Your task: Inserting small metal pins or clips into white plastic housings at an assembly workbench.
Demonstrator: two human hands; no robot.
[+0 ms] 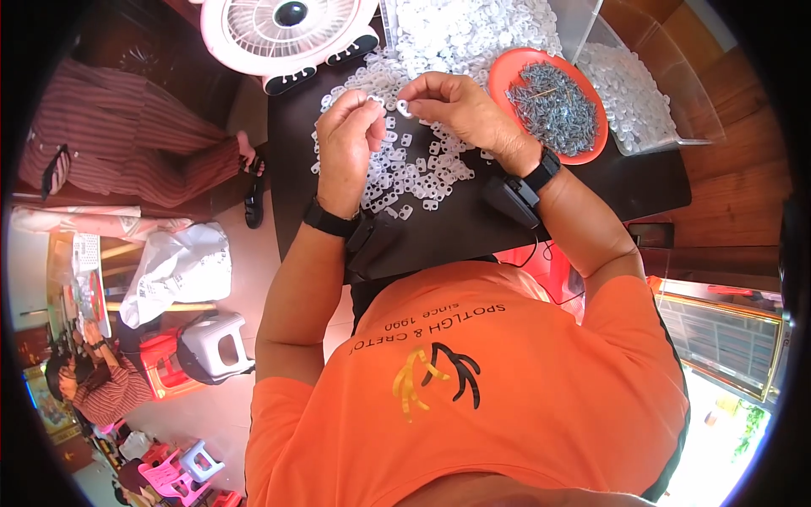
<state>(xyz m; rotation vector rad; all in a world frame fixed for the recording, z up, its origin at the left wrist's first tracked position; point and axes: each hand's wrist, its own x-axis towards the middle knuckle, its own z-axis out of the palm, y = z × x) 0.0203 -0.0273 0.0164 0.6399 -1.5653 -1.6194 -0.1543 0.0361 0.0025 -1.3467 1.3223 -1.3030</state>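
Note:
My right hand [463,110] pinches a small white plastic piece [404,108] with a hole, between thumb and forefinger. Close beside it, my left hand [345,145] is closed in a pinch, with a bit of white plastic [377,100] showing at its fingertips; the fingers hide most of that piece. Below the hands, loose white plastic pieces [414,173] with holes lie scattered on the dark table [422,232]. To the right of my right hand, an orange-red plate [500,72] holds a heap of small grey metal pins or screws [553,110].
A large heap of white pieces [473,29] covers the far table, and a clear plastic bin [629,97] with more stands at right. A pink-and-white fan [291,34] stands at far left. Seated people [118,135], stools [215,346] and a white bag [182,270] are to the left.

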